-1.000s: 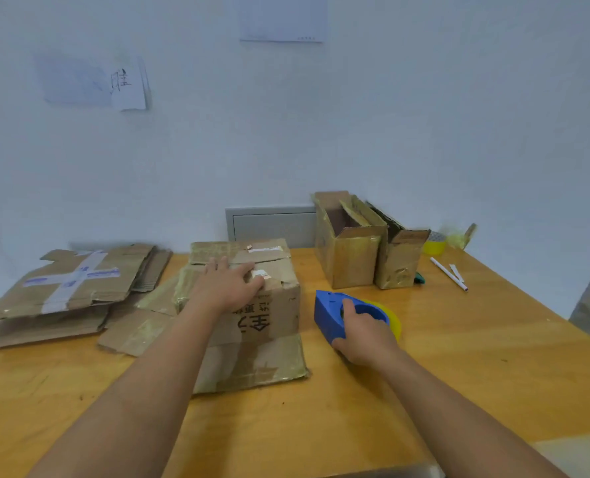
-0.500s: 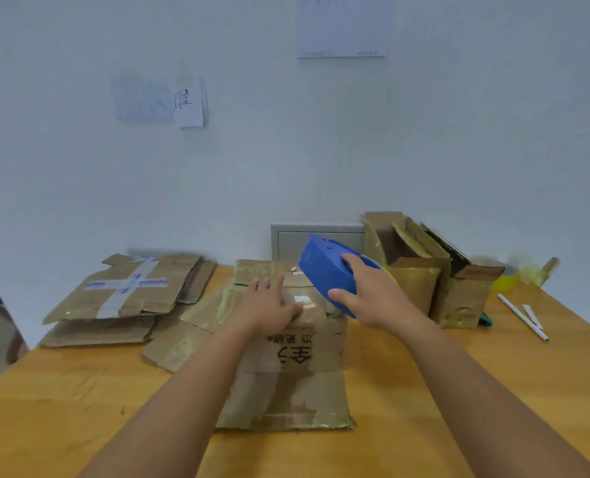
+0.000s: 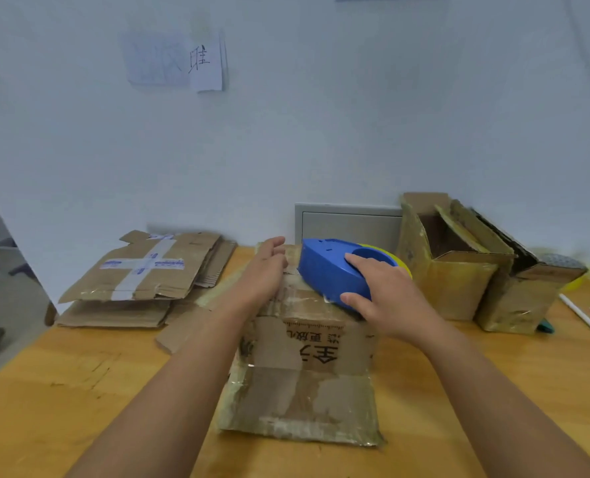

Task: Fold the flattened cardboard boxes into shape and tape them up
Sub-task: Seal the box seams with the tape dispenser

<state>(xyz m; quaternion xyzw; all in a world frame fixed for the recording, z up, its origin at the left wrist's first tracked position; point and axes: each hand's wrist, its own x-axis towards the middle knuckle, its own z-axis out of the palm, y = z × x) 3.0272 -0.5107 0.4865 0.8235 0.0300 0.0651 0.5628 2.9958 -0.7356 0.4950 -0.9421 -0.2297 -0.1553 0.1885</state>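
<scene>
**On the box top: dispenser down, flaps held**

On the wooden surface (image 3: 493, 391) in front of me stands the cardboard box (image 3: 304, 360) I am closing, its near flap splayed flat toward me. To the far left lies the stack of flattened boxes (image 3: 142, 281); to the far right stand two folded boxes (image 3: 459, 267), tops open. My left hand (image 3: 264, 270) rests flat on the box top, fingers straight, pressing the flaps down. My right hand (image 3: 383, 291) grips the blue tape dispenser (image 3: 335, 270), whose front end sits on the top just right of my left hand.

The risk I see: the worn, creased flaps could spring apart if my left hand eases off, so the tape would bridge a gap or wrinkle. Pulling the dispenser crooked would run the strip off the seam.
</scene>
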